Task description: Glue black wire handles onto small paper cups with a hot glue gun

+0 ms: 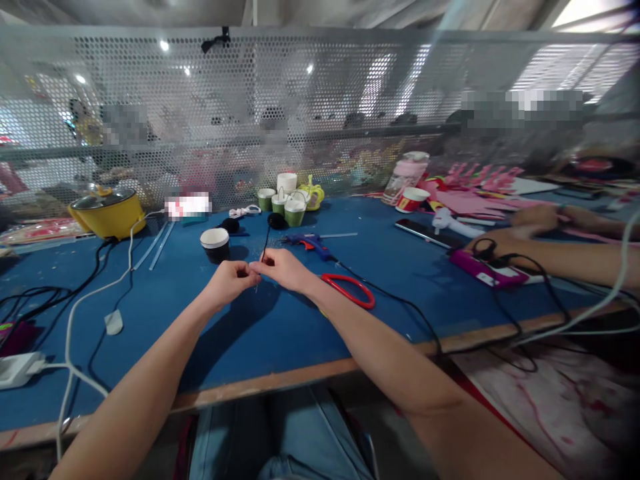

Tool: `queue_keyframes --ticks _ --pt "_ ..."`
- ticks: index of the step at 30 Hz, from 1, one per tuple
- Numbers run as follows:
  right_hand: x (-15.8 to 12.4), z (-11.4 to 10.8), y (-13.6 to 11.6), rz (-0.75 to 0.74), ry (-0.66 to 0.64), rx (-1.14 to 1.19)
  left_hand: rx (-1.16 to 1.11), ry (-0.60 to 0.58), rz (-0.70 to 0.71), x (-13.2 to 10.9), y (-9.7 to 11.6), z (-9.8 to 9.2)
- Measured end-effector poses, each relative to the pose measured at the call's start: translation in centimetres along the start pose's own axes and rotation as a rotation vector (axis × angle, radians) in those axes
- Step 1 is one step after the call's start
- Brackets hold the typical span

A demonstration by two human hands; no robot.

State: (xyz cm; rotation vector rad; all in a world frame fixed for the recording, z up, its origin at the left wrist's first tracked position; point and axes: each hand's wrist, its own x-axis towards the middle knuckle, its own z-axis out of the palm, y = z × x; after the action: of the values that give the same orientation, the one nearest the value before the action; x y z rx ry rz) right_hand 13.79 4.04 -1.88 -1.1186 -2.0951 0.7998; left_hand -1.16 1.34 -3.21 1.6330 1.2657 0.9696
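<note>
My right hand (283, 268) pinches a thin black stem (266, 241) that stands up from its fingers. The stem's top reaches a round black piece (277, 221); I cannot tell whether the two are joined. My left hand (229, 281) is closed, its fingertips meeting those of my right hand; whatever lies between them is too small to make out. Just beyond my left hand stands a black paper cup (215, 245) with a white inside. A blue glue gun (309, 244) lies past my right hand, and red-handled scissors (349, 291) lie partly under my right forearm.
Green-and-white cups (295, 212) stand at the back near a yellow pot-like piece (314, 193). A yellow electric pot (113, 212) is at left, with cables across the table. On the right are a phone (425, 233), a purple power strip (487, 268) and another person's arm (560, 257).
</note>
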Motion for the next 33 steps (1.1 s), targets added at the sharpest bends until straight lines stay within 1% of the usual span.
queue_keyframes --ticks 2,4,12,17,23,25,29,31,33 --pt "-0.15 -0.16 -0.08 -0.009 -0.091 0.125 -0.032 -0.023 -0.007 -0.02 -0.08 -0.04" --pt "-0.22 -0.31 -0.18 -0.009 -0.140 0.186 -0.042 -0.037 0.000 -0.01 -0.14 -0.09" --pt "0.06 -0.20 0.00 0.006 -0.033 0.029 0.022 0.012 0.035 0.00 0.31 -0.04" --pt "0.23 0.20 0.13 0.028 -0.003 -0.006 0.045 -0.004 0.058 0.00 0.08 -0.01" --pt "0.30 0.31 0.11 0.056 0.028 0.006 0.021 0.003 0.029 0.02 -0.05 -0.28" --pt "0.19 0.27 0.14 0.050 0.002 0.085 -0.006 0.005 0.024 0.02 0.05 -0.44" --pt "0.00 0.24 0.20 0.032 -0.124 0.335 -0.062 -0.025 0.020 0.05 0.11 -0.53" --pt "-0.01 0.24 0.22 0.037 -0.139 0.353 -0.067 -0.040 0.020 0.05 0.02 -0.40" --pt "0.04 0.23 0.21 0.037 -0.113 0.280 -0.061 -0.037 0.029 0.03 -0.11 -0.22"
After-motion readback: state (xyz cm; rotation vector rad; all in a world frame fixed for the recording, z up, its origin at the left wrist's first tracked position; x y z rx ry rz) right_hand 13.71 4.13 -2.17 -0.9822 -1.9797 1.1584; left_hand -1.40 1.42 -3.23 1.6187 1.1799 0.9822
